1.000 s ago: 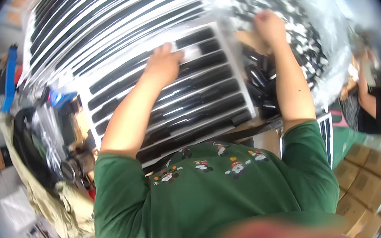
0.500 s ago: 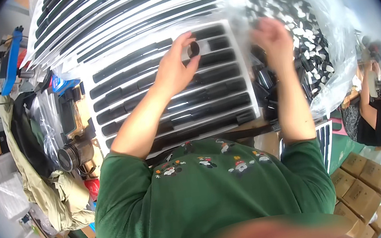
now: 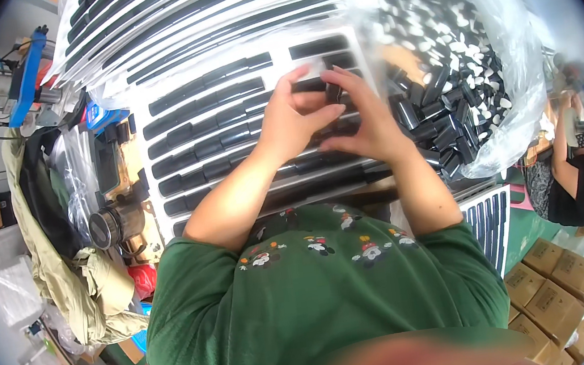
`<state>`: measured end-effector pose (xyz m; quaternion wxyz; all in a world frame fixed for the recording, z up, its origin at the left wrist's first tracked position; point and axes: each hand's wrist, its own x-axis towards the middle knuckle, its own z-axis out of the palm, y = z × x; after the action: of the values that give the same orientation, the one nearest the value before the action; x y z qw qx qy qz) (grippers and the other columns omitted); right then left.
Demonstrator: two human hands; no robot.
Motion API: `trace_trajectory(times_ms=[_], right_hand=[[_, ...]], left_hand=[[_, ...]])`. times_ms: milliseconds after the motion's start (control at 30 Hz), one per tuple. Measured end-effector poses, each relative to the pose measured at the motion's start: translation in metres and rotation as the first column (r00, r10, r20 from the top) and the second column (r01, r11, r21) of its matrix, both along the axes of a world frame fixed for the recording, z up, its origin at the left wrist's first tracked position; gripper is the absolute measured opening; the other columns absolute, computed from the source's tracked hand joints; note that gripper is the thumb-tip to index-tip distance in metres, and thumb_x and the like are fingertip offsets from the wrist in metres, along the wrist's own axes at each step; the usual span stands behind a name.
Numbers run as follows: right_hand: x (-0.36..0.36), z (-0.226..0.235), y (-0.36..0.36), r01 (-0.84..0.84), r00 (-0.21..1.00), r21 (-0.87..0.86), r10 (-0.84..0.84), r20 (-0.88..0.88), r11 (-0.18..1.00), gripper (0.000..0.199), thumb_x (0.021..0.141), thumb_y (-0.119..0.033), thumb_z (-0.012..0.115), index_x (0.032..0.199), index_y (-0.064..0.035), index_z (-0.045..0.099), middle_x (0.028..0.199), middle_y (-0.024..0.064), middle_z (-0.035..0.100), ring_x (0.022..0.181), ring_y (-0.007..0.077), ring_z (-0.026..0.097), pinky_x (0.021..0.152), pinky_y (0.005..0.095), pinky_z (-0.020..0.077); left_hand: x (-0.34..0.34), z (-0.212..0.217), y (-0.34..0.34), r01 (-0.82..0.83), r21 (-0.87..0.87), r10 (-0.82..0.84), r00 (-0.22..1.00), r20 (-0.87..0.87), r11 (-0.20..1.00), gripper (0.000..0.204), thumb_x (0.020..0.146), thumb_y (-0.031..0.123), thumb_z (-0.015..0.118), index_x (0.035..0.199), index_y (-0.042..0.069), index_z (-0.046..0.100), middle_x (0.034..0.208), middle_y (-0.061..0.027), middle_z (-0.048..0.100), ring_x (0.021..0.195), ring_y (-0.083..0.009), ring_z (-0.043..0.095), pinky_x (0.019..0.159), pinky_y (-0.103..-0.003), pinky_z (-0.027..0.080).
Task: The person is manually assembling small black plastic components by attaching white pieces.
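Note:
My left hand [image 3: 292, 120] and my right hand [image 3: 370, 118] meet above a white tray [image 3: 157, 206] lined with rows of black tubes [image 3: 212, 123]. Between their fingers is a short black cylindrical piece [image 3: 333, 92]. The right fingertips press on its upper end, while the left thumb and fingers curl round it from the other side. Part of the piece is hidden by the fingers. To the right of the tray lie loose black cylinders [image 3: 438, 128], with small white and black parts [image 3: 465, 44] heaped behind them.
Clear plastic sheeting [image 3: 529, 91] surrounds the loose parts. Stacked filled trays [image 3: 214, 20] rise at the far side. Left of the tray are a round-lidded jar [image 3: 103, 229], a dark phone-like slab [image 3: 107, 165] and draped beige cloth [image 3: 47, 264]. Cartons [image 3: 555, 307] and another person [image 3: 576, 184] are at right.
My right hand has moved left from the loose parts to meet my left hand at the black piece. The left hand has shifted slightly right and nearer to me.

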<state>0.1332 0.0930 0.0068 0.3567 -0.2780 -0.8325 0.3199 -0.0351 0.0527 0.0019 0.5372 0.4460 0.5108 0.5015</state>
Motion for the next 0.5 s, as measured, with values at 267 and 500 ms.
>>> trace_trajectory(times_ms=[267, 500], right_hand=[[0.002, -0.018, -0.012, 0.185, 0.983, 0.181, -0.185, -0.017, 0.966, 0.069, 0.05, -0.012, 0.08, 0.113, -0.008, 0.052, 0.106, 0.0128, 0.056, 0.105, 0.0322, 0.051, 0.094, 0.0401, 0.0396], [0.015, -0.005, 0.022, 0.268, 0.937, 0.04, -0.27, 0.22, 0.963, 0.079, 0.059, -0.015, 0.08, 0.128, -0.0082, 0.043, 0.129, 0.0151, 0.042, 0.12, 0.0336, 0.04, 0.102, 0.04, 0.0324]], left_hand=[[0.015, -0.009, -0.004, 0.287, -0.229, -0.024, 0.67, 0.742, 0.93, 0.041, 0.082, 0.004, 0.063, 0.119, -0.001, 0.046, 0.101, -0.0128, 0.061, 0.086, -0.0203, 0.063, 0.075, -0.033, 0.053], [-0.015, -0.028, 0.056, 0.147, 0.166, 0.036, 0.634, -0.772, 0.975, 0.032, 0.076, 0.019, 0.071, 0.105, 0.009, 0.063, 0.107, -0.0113, 0.062, 0.091, -0.0252, 0.061, 0.081, -0.034, 0.049]])
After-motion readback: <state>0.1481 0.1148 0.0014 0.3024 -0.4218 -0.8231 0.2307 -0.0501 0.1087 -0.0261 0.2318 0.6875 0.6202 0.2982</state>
